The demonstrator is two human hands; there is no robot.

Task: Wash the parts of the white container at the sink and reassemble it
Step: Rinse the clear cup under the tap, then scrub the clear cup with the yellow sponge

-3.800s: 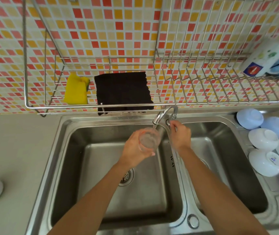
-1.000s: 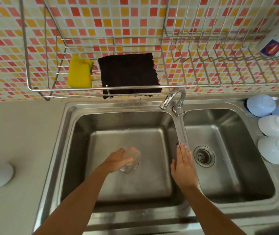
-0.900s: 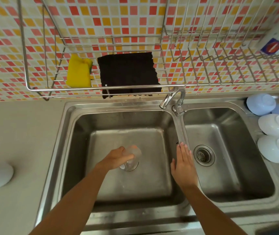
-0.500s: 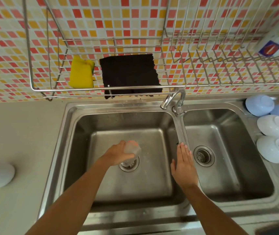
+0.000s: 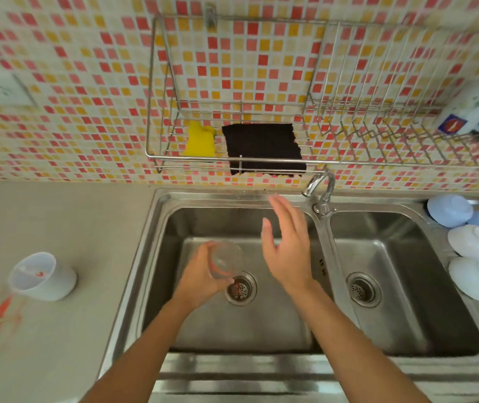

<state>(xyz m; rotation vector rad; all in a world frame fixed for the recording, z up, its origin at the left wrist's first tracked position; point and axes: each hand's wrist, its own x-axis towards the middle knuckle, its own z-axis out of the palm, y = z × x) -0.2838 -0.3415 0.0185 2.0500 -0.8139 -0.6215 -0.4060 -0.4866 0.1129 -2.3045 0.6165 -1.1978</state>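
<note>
Clear cup (image 5: 224, 258) was gripped by left hand (image 5: 200, 276) over the basin drain (image 5: 240, 288); right hand (image 5: 289, 245), fingers spread, had lifted off the divider (image 5: 329, 245) toward 12 o'clock.

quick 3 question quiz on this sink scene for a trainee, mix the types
1. True or false: the left hand holds a clear cup over the left basin.
2. Multiple choice: the right hand is A) gripping the faucet B) open above the left basin, holding nothing C) holding the yellow sponge.
3. Fill in: the white container stands on the counter to the ___ of the sink.

Key: 1 true; 2 B; 3 left
</note>
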